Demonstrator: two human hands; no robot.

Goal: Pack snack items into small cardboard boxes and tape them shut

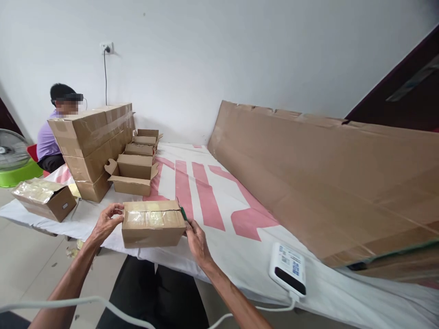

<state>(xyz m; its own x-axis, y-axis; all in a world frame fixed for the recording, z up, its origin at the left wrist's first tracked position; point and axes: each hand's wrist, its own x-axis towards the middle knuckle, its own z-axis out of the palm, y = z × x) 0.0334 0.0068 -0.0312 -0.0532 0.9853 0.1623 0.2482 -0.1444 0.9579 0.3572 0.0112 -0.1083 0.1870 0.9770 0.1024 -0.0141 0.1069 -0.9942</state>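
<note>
Firstly, writing: the power bank (288, 268) has a white label with blue codes and print, too small to read; the cloth (219, 183) shows big red strokes that I cannot read.
Thing in hand: a small brown box (153, 224), shut and sealed with clear tape over its top; its content is hidden.
Place: on the cloth at the near table edge, straight before the person, between the 2 hands.
Axis: the long axis runs left to right, along the table edge; the top faces up and 1 long side faces the person.
Left: the left hand (104, 224) is curled on the left end, fingers over the top corner.
Right: the right hand (196, 240) has its fingers pressed together against the right end; a green tool (183, 213) stands out just above them, and I cannot tell if they pinch it.
Row behind: several open boxes (132, 173), flaps up, insides not visible.
Stack (92, 146): 3 big taped cartons, left of that row.
Sheet (325, 183): big flat cardboard on the right, leaning to the wall.
</note>
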